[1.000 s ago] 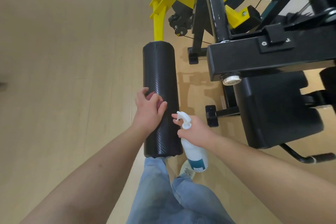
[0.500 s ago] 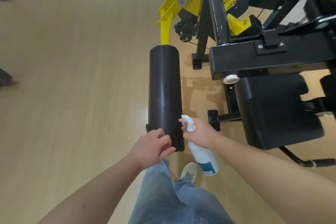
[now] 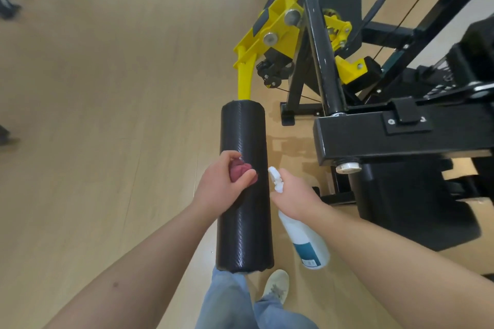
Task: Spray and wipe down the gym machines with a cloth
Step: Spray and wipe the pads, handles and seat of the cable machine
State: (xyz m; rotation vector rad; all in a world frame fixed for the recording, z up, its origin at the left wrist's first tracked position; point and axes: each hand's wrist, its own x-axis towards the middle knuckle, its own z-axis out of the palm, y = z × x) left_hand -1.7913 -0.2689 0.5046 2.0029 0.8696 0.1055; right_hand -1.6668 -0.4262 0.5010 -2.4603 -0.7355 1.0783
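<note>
While the fingers [image 3: 242, 177] of the left hand [image 3: 223, 187] curl tight round a wadded pink-red cloth [image 3: 238, 171], they press it onto the upper side of the black ribbed foam roller pad [image 3: 244, 131], about midway along its length. Cloth is mostly hidden inside the grip; only a fold shows between thumb and forefinger.

Just to the thumb side, apart from the pad, the right hand [image 3: 295, 196] grips the neck of a white plastic spray bottle [image 3: 307, 243] with a teal label. Nozzle points toward the pad; trigger finger is hidden, so I cannot tell if it is squeezing.

Judgement: wiping of this roller is under way, not finished. Pad stretches beyond the fingertips to the yellow steel lever arm [image 3: 245, 80], and back toward the wrist to its near end, which shows a faint sheen; wet or just gloss, cannot tell.

Farther out past the right hand's knuckles sit the black steel frame beam [image 3: 401, 139] and black padded seat [image 3: 401, 203]. Nothing shows whether either has been cleaned; likely both remain, plus other machines.
</note>
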